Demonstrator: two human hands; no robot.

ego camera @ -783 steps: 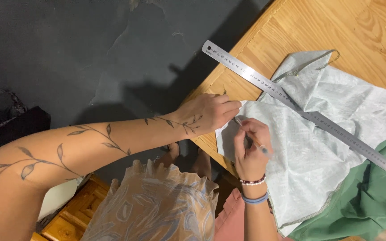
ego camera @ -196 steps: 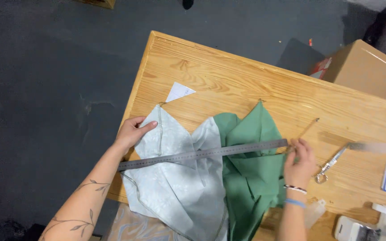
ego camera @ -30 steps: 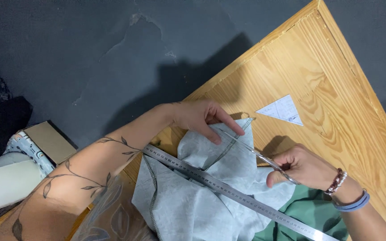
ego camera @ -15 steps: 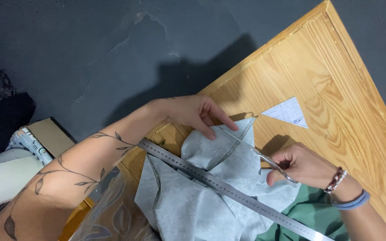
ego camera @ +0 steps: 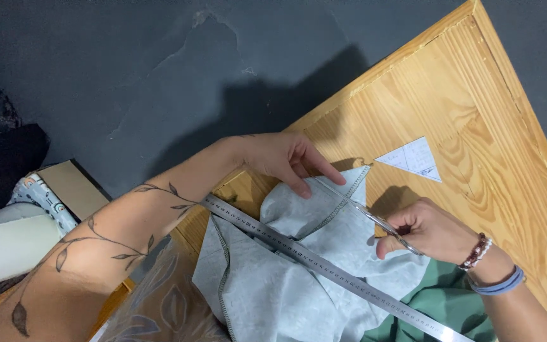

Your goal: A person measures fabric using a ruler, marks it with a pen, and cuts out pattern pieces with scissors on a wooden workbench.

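Since 0.5 s ago little has shifted. Steel ruler (ego camera: 324, 269) lies across the pale grey fabric (ego camera: 273, 291); right hand (ego camera: 428, 231) grips scissors (ego camera: 375, 218), left hand (ego camera: 283, 158) presses flat. Best keep the cloth taut, blades tracking the edge.

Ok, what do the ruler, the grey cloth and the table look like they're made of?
The ruler looks like steel: thin, silvery, dull sheen, fine marks along its edge. The grey cloth seems a light woven fabric, matte, soft folds, stitched edge; the fibre can't be told. The table looks like pale varnished wood, with clear grain and plank seams.
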